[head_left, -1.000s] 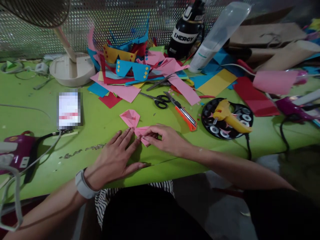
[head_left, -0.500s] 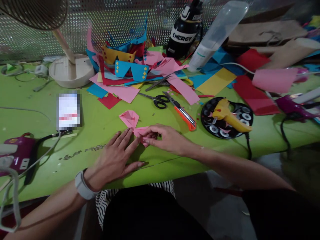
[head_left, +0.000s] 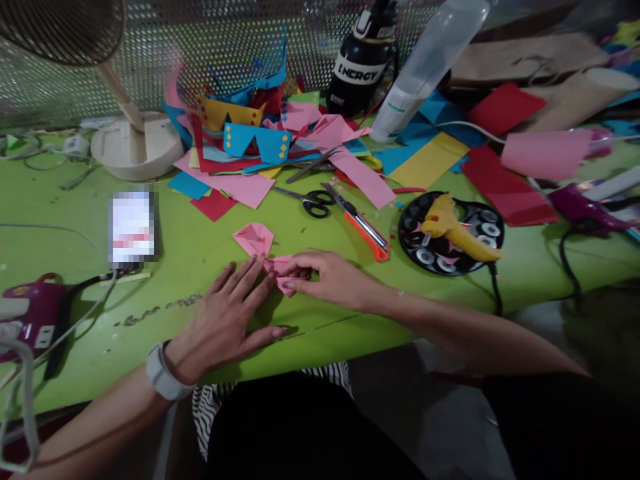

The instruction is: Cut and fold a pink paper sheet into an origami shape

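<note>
A folded pink paper bow (head_left: 256, 238) lies on the green table, narrow in the middle and wider at both ends. My left hand (head_left: 231, 313) is flat with its fingers spread, the fingertips pressing on the bow's middle. With thumb and fingers my right hand (head_left: 323, 277) pinches the bow's right end, and partly covers it. Beyond the hands lie black-handled scissors (head_left: 317, 203) and an orange box cutter (head_left: 367, 233).
A yellow glue gun (head_left: 457, 230) rests on a black holder to the right. Coloured paper and blue paper glasses (head_left: 257, 143) pile up behind. A phone (head_left: 133, 229), a fan base (head_left: 137, 150) and a purple power strip (head_left: 33, 317) with cables are at left; a black bottle (head_left: 360, 67) stands behind.
The whole view has shifted slightly. Both hands stay on the paper bow in nearly the same pose; a little more of its lower right end shows under the right hand.
</note>
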The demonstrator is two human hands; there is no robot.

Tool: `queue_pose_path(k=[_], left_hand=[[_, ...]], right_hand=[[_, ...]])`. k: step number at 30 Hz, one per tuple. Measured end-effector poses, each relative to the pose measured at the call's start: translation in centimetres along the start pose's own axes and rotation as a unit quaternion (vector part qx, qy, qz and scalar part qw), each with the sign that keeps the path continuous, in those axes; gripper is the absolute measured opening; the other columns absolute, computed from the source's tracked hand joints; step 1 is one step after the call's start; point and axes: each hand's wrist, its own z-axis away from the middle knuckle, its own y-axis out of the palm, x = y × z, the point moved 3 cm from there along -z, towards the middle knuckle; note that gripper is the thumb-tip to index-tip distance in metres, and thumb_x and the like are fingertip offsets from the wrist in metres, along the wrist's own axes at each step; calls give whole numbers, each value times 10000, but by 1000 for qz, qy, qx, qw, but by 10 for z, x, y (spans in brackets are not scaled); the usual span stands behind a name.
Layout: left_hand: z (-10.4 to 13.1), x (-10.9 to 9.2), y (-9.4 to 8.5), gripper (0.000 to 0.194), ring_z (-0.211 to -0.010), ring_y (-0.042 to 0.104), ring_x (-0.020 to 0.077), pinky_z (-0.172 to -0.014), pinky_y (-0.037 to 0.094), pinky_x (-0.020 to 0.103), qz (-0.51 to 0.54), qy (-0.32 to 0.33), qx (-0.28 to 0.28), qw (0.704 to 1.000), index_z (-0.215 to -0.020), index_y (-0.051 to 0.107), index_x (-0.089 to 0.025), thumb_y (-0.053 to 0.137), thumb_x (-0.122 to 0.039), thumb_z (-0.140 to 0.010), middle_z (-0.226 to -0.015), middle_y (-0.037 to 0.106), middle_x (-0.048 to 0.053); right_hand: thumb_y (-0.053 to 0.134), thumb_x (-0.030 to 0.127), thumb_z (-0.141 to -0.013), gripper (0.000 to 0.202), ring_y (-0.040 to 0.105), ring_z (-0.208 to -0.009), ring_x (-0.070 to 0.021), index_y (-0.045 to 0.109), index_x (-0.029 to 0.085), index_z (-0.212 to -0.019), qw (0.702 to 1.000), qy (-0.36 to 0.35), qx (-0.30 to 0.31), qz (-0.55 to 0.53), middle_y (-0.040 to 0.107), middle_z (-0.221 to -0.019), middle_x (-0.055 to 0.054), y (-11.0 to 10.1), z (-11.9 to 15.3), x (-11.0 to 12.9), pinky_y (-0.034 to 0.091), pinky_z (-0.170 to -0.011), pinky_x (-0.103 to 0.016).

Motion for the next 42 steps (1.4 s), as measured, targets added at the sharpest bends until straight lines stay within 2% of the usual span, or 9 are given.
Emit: queue_pose_path(k=[3,7,19,25,31,35,42], left_hand=[[0,-1,-2,806,-1460,191,312,-1176,226,509,4,0,-2,1000,-1466,352,-138,369,-699,-887,-1569,248,159],[-1,0,-3,804,-1461,180,329,-1164,247,519,5,-17,-19,1000,-1457,374,-169,398,-714,-866,-1585,200,151],[-1,0,-2,815,-1451,237,276,-1191,171,505,17,-1,12,1000,-1466,343,-139,343,-712,-887,-1548,300,131],[-2,0,-1,863,-1447,245,272,-1188,179,486,12,-7,24,1000,-1500,258,-109,314,-718,-891,-1551,279,137],[-2,0,1,835,-1442,260,272,-1195,148,474,5,-5,16,1000,-1503,269,-127,297,-706,-903,-1538,309,135],[-2,-1,2,850,-1446,252,269,-1194,144,474,-2,-10,14,1000,-1506,264,-135,277,-724,-894,-1541,304,129],[-2,-1,3,886,-1452,229,274,-1195,140,466,-7,-11,32,999,-1505,257,-106,256,-740,-886,-1553,263,138]], right_hand=[[627,216,-860,180,694,-846,-144,690,170,-1023,1000,-6,1,-12,740,-1021,-57,0,0,-1,537,-820,-288],[622,223,-867,137,690,-823,-142,702,184,-970,1000,-7,5,-1,746,-983,-44,0,0,0,533,-789,-283],[629,214,-859,105,680,-809,-140,700,191,-933,1000,3,-3,23,748,-886,-23,-1,0,1,525,-766,-274],[617,201,-857,114,682,-820,-145,683,183,-949,1000,16,11,-1,746,-872,-26,1,0,1,531,-786,-285],[595,208,-863,260,689,-879,-154,604,169,-1120,999,42,-8,-32,721,-979,-64,-1,1,-4,533,-803,-295],[587,231,-873,240,704,-806,-149,584,165,-1104,995,55,9,-81,707,-943,-55,-3,-1,-6,540,-748,-291],[624,153,-821,305,669,-850,-152,626,154,-1126,998,55,18,-17,717,-926,-57,-4,-2,1,531,-809,-314]])
